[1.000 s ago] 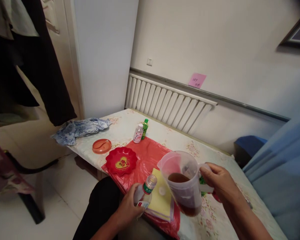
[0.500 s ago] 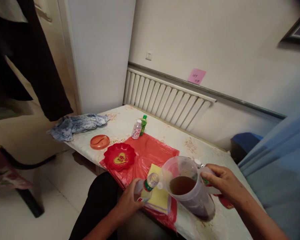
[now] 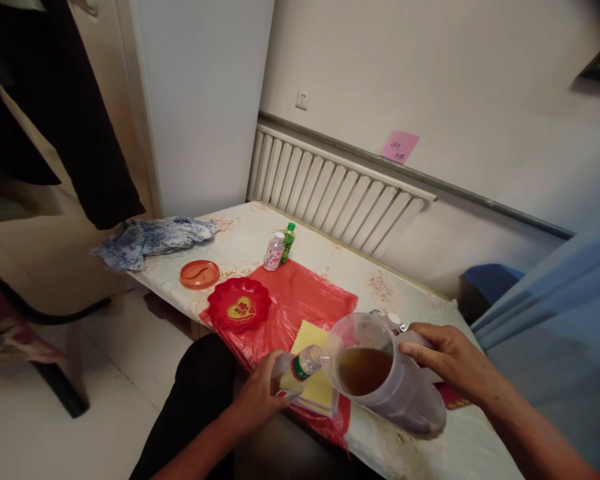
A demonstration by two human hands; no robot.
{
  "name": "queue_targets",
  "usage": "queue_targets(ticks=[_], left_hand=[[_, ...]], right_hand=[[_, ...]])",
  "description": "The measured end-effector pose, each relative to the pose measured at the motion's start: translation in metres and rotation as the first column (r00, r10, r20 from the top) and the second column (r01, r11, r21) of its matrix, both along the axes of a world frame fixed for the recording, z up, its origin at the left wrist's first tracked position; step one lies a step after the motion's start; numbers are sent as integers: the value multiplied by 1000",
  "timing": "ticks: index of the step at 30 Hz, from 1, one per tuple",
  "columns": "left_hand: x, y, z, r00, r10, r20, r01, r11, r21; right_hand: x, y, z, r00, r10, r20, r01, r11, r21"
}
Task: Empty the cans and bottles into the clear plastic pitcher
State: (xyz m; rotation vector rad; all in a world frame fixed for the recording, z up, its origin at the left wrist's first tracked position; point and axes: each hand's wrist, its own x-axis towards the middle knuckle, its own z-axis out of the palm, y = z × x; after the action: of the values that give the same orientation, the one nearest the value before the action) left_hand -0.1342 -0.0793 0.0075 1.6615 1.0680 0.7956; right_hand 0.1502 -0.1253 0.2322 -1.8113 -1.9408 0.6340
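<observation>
My left hand (image 3: 260,395) is wrapped round a clear glass bottle (image 3: 305,365) with a green neck band, its open mouth tilted to the right. My right hand (image 3: 447,357) grips the handle of a translucent plastic jug (image 3: 405,407). Brown liquid (image 3: 365,370) fills part of the jug, which leans left so that its spout meets the bottle's mouth. Whether liquid is passing between them I cannot tell. Beneath the bottle lies a yellow cloth (image 3: 313,340) on a red plastic sheet (image 3: 307,290).
On the table (image 3: 380,267) a red scalloped plate (image 3: 240,303) sits beside an orange dish (image 3: 199,274). Behind stand a pink-patterned bottle (image 3: 273,252) and a green bottle (image 3: 288,241). A blue patterned cloth (image 3: 155,241) drapes over the left edge. A radiator (image 3: 330,180) lines the wall.
The jug has tipped further left, its base swinging out to the right, and the liquid has shifted toward the spout. The bottle leans more to the right, its mouth now at the spout.
</observation>
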Motion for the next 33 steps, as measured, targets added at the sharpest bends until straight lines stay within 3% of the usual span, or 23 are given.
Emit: queue_targets(ticks=[9,33], left_hand=[[0,-1,-7,999,-16,33,15,999,31],[2,0,-15,999,-39,9,39,997,71]], right_hand=[[-5,-2,7,999,12,41,-12,1000,13],[-16,4,18,999,38,21,-36,993,-114]])
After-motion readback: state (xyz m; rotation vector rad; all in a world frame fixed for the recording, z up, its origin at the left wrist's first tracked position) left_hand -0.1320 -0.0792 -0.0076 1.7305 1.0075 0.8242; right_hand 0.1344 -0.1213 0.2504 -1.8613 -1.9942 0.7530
